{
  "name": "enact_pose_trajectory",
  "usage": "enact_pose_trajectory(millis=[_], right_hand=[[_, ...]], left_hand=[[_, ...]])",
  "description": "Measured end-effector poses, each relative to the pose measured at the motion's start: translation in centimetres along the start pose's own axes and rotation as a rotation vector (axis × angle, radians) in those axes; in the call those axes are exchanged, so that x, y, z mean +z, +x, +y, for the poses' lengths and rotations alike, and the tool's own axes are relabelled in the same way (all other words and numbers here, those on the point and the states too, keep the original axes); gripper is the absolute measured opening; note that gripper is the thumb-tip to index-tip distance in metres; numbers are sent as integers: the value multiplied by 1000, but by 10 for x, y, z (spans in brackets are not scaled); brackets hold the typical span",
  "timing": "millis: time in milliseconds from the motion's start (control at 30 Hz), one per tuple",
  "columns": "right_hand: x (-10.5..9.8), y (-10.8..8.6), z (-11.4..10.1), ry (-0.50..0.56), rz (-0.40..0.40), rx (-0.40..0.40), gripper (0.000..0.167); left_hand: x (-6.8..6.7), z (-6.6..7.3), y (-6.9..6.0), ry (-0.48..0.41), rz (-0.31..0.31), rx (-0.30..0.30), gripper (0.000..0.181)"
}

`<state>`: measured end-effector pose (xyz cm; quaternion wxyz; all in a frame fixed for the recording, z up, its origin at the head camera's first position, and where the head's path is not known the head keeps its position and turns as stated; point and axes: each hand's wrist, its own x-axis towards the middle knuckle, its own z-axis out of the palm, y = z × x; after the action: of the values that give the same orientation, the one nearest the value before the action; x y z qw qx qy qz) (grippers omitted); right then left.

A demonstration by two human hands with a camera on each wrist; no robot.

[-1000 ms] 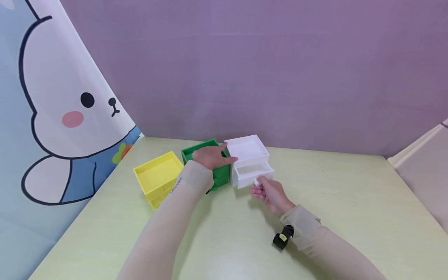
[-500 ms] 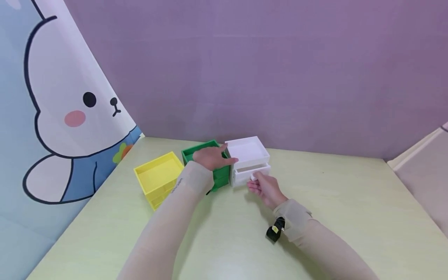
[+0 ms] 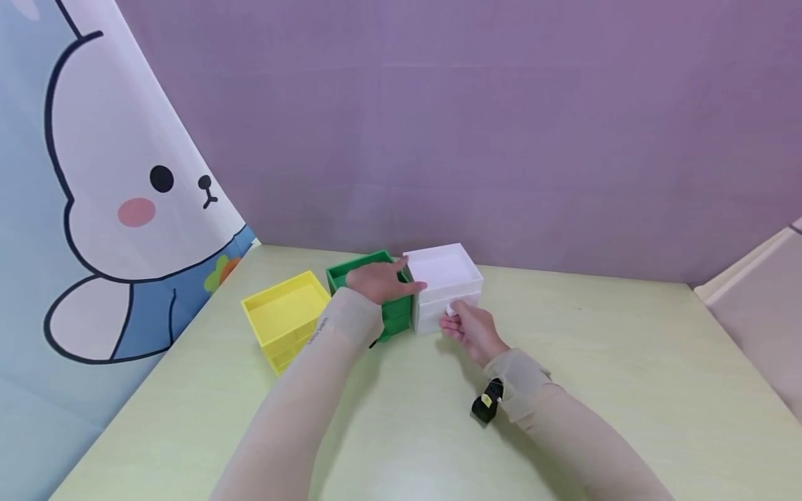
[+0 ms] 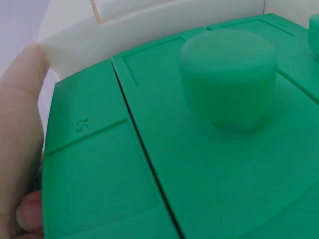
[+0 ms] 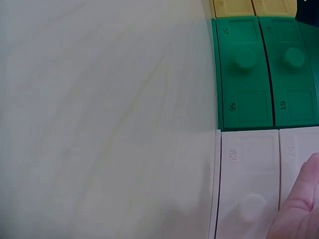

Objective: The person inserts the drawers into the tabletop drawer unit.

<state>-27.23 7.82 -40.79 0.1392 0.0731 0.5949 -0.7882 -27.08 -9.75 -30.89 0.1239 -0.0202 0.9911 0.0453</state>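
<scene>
A small white drawer cabinet point(image 3: 441, 268) with a shallow tray top stands near the back of the table, its upper drawer point(image 3: 432, 311) flush with the front. My right hand point(image 3: 476, 334) pinches that drawer's white knob point(image 3: 450, 309) with the thumb and curled fingers. Reaching over the green drawer cabinet point(image 3: 396, 316), my left hand point(image 3: 379, 280) has thumb and forefinger spread against the white cabinet's left edge. In the left wrist view a finger point(image 4: 25, 74) touches a corner of the white cabinet, beside the green drawer fronts point(image 4: 149, 149).
A yellow drawer cabinet point(image 3: 285, 313) stands left of the green one, partly behind my left forearm. Behind the pale wooden table point(image 3: 626, 362) hangs a purple cloth point(image 3: 470, 125). A cartoon-printed cloth point(image 3: 113, 174) is on the left.
My right hand has moved forward and the white upper drawer has slid in from partly pulled out to flush. My left hand has stayed in place.
</scene>
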Motion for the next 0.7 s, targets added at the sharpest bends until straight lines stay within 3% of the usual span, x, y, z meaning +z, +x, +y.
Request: enact_pose_trajectory(millis=[133,233,333,433,533,700], right_hand=[[2,3,-2,10,-3,9,15],[-3,6,-6,-19,-49,28,17],[-16,4,-14,-107,-133,64,27],[-37,-4,-27,-259,-197,72,44],[-62,-18,-43,-472,-226,19,59],[-108,-44,-75,-773,-192,-201,66]], left_hand=[[-3,1,-1,24,12,-3,79],[-2,2,1,34,26,-13,78],[1,4,6,69,57,-6,78],[3,-1,6,88,128,34,77],[-1,-18,-5,14,231,104,73],[-19,-68,-45,-156,423,280,63]])
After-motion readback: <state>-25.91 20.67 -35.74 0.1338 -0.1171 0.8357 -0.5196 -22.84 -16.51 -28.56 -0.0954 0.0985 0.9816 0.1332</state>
